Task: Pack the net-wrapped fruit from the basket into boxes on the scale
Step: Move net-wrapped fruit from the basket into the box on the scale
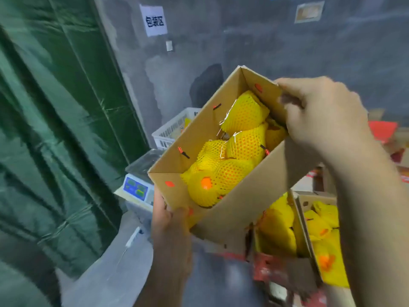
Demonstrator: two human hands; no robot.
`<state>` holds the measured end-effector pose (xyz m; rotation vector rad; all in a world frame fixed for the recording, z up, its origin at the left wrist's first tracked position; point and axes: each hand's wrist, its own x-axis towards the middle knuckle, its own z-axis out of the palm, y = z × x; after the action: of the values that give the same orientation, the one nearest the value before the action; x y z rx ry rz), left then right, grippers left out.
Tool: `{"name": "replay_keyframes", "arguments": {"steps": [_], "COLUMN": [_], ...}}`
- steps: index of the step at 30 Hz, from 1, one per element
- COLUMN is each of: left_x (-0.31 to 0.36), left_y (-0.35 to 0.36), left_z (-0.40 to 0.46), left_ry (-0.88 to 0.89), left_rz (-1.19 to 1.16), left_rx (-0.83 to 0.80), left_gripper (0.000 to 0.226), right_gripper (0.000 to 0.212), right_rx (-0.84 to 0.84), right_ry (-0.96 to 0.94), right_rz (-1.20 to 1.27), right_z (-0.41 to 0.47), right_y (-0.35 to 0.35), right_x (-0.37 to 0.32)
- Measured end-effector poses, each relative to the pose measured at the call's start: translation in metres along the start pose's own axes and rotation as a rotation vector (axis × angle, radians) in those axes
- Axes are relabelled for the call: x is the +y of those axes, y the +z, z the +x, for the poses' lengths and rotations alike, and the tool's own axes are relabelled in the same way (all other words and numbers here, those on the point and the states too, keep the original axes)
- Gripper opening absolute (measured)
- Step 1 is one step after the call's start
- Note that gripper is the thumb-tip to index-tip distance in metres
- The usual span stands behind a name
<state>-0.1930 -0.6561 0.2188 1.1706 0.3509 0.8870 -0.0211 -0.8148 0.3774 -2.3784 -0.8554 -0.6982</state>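
Head view, one frame, some motion blur at the edges. An open cardboard box [247, 187] is held in the air, tilted, its open top turned toward the camera. Left hand [171, 220] grips the box's near lower corner, thumb curled over the rim. Right hand [321, 111] grips the far upper end wall, fingers curled over its top edge — both hands clamped on the box.

Contents: several net-wrapped fruit [232, 156] in yellow foam mesh, packed touching one another along the length of the box; one at the near end shows an orange patch through the netting.

Scale [138, 187]: below and left of the held box, blue display panel facing out, its platform partly hidden behind the box. The box is not resting on it.

White plastic basket [171, 129]: behind the scale, against the grey wall [287, 52], mostly hidden by the box — its contents cannot be judged.

Lower right: two more open boxes [307, 218] side by side, both holding yellow-netted fruit.

Surroundings: green tarpaulin [55, 129] hanging at left; white paper sign [154, 20] with printed characters fixed to the wall.
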Motion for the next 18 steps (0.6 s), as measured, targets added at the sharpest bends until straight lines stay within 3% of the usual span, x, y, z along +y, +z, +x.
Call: {"name": "replay_keyframes", "arguments": {"steps": [6, 12, 14, 18], "left_x": [0.052, 0.063, 0.058, 0.045], "left_y": [-0.144, -0.232, -0.251, -0.277], "left_z": [0.041, 0.133, 0.173, 0.254], "left_ry": [0.049, 0.067, 0.043, 0.000], "left_rz": [0.178, 0.174, 0.161, 0.163], "left_rx": [0.167, 0.166, 0.168, 0.230], "left_gripper": [0.084, 0.049, 0.047, 0.059], "right_gripper": [0.025, 0.018, 0.015, 0.027], "right_rx": [-0.083, -0.136, -0.144, -0.139], "right_ry": [-0.093, -0.091, -0.072, 0.034], "right_rz": [0.169, 0.234, 0.247, 0.275], "right_z": [0.018, 0.054, 0.071, 0.104], "right_y": [0.089, 0.194, 0.231, 0.309], "right_x": [-0.125, -0.191, -0.202, -0.214]}}
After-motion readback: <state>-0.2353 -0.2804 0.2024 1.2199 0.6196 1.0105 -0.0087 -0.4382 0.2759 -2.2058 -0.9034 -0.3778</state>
